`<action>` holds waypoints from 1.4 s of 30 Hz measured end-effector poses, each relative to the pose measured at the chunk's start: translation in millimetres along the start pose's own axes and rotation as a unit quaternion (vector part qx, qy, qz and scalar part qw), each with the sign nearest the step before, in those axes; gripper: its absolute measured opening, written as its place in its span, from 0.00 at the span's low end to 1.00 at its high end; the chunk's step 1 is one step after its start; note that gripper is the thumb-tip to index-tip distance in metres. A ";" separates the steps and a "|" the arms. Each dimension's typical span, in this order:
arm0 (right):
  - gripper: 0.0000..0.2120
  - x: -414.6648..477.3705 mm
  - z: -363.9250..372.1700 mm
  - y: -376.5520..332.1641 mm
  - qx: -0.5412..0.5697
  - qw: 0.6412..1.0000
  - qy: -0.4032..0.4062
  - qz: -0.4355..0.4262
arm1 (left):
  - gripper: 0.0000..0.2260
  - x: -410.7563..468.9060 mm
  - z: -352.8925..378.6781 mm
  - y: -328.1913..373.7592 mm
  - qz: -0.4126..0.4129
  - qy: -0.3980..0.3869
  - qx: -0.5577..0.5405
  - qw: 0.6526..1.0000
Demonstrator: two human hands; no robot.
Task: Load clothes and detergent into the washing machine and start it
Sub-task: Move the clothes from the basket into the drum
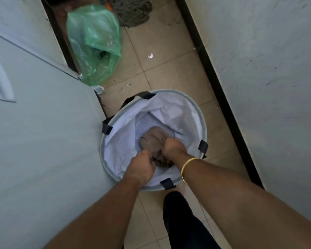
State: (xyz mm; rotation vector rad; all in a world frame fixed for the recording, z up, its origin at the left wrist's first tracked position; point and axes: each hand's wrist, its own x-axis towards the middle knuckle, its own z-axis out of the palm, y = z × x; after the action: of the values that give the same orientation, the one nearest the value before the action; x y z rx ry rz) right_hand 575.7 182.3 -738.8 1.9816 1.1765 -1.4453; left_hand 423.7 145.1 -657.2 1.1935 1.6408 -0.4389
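While the brownish garment (153, 140) lies bunched low inside the round laundry basket (202, 112), it is clasped from both sides: the left hand (141, 167) is closed in a fist on its near-left fold and the right hand (173, 147) is closed on its right side, so each grip is fully shut on cloth. The lift would best be made straight upward, with the bundle gathered tight so that no trailing sleeve catches on the white liner (126, 123) (which is loose and crumpled and might be dragged up with it). The basket's rim should be cleared before any sideways swing is begun. Dark strap handles (203, 146) stand at the rim and could snag fabric. The basket is pressed against a white appliance (43, 123) on the left; whether that is the washing machine cannot be told. To the right a wall (267, 87) closes the passage, so room is narrow. Beyond, a green plastic bag (95, 44) sits on the tiled floor (169, 69), and the person's dark-trousered leg (183, 221) stands just beside the basket's near edge
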 end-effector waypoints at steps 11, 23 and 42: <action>0.11 -253.6 -171.4 -70.2 0.228 0.960 -0.004 -0.163 | 0.24 -155.8 -135.6 95.3 0.016 0.157 -0.387 0.908; 0.17 -626.9 -271.7 -128.0 0.565 0.734 -0.038 -0.374 | 0.39 -494.2 -288.6 142.6 0.237 -0.037 -0.604 0.760; 0.19 -800.7 -125.5 -283.5 0.288 0.787 0.101 -0.536 | 0.23 -676.9 -415.5 -61.7 0.376 0.162 -0.607 0.681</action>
State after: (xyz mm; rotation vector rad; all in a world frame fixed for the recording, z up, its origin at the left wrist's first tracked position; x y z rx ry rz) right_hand 332.0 123.6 82.5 1.8607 2.4398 -2.3768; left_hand 153.7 98.7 90.9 0.7281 1.0884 1.2973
